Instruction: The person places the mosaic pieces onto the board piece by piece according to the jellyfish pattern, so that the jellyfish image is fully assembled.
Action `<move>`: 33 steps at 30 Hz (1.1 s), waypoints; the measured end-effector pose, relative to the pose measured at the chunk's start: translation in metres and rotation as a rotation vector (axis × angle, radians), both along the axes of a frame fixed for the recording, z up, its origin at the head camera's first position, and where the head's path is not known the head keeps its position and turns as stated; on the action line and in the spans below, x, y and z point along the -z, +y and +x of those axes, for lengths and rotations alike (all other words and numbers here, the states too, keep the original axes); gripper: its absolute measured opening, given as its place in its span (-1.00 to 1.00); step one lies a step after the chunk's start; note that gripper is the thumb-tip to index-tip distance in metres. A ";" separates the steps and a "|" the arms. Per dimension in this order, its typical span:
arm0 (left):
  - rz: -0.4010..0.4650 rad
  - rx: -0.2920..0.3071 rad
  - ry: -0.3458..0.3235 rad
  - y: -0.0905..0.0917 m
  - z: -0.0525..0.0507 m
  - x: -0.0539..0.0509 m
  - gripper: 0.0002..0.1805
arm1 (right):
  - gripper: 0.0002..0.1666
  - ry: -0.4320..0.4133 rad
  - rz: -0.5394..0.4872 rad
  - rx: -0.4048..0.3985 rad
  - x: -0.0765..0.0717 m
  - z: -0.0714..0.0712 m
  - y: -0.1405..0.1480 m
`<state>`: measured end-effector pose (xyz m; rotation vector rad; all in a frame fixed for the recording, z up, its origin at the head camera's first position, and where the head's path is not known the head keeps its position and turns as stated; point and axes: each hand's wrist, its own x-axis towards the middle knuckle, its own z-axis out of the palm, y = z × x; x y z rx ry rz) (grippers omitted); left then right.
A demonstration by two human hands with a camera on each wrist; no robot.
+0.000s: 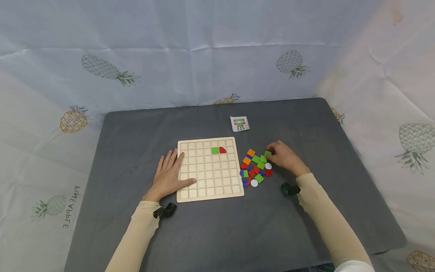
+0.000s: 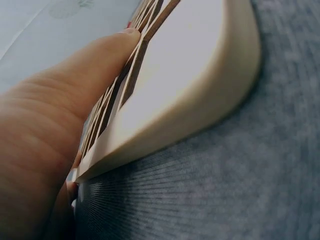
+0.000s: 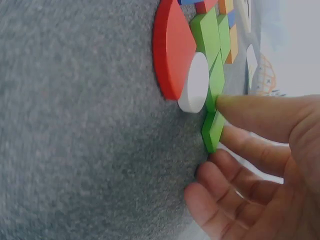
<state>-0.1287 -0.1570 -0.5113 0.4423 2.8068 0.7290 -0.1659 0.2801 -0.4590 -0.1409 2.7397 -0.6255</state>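
A wooden grid board (image 1: 210,198) lies on the table, with a green square tile (image 1: 215,150) and a red quarter-circle tile (image 1: 222,150) side by side in its upper cells. My left hand (image 1: 168,177) rests spread on the board's left edge, its thumb (image 2: 95,65) over the grid. Right of the board is a loose cluster of coloured tiles (image 1: 256,170). At its upper right my right hand (image 1: 285,155) pinches a green square tile (image 3: 213,131) between thumb and fingers. Beside that tile lie a white round tile (image 3: 195,85) and a red tile (image 3: 172,50).
A small picture card (image 1: 239,123) lies behind the board on the grey table (image 1: 217,230). Hanging cloth (image 1: 204,75) with pineapple prints encloses the table at the back and sides. Dark wrist cameras (image 1: 164,210) sit on both wrists.
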 end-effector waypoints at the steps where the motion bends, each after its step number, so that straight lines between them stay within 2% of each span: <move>1: 0.002 0.000 0.000 0.000 0.000 0.000 0.28 | -0.56 0.000 0.010 0.007 0.000 0.001 0.000; 7: 0.020 0.009 -0.024 -0.003 0.000 -0.002 0.29 | -0.60 0.006 0.011 0.029 -0.001 0.002 0.000; 14: 0.120 0.054 -0.073 -0.012 -0.002 -0.008 0.19 | -0.64 0.001 -0.045 0.039 0.004 -0.001 0.004; 20: 0.148 0.062 -0.063 -0.015 0.003 -0.007 0.14 | -0.65 -0.003 -0.116 0.031 0.008 0.000 0.009; 26: 0.152 0.041 -0.067 -0.019 0.011 -0.006 0.10 | -0.62 -0.030 -0.152 0.014 0.009 0.000 0.014; 33: 0.161 0.039 -0.047 -0.020 0.011 -0.005 0.08 | -0.67 -0.021 -0.200 0.029 0.009 -0.001 0.018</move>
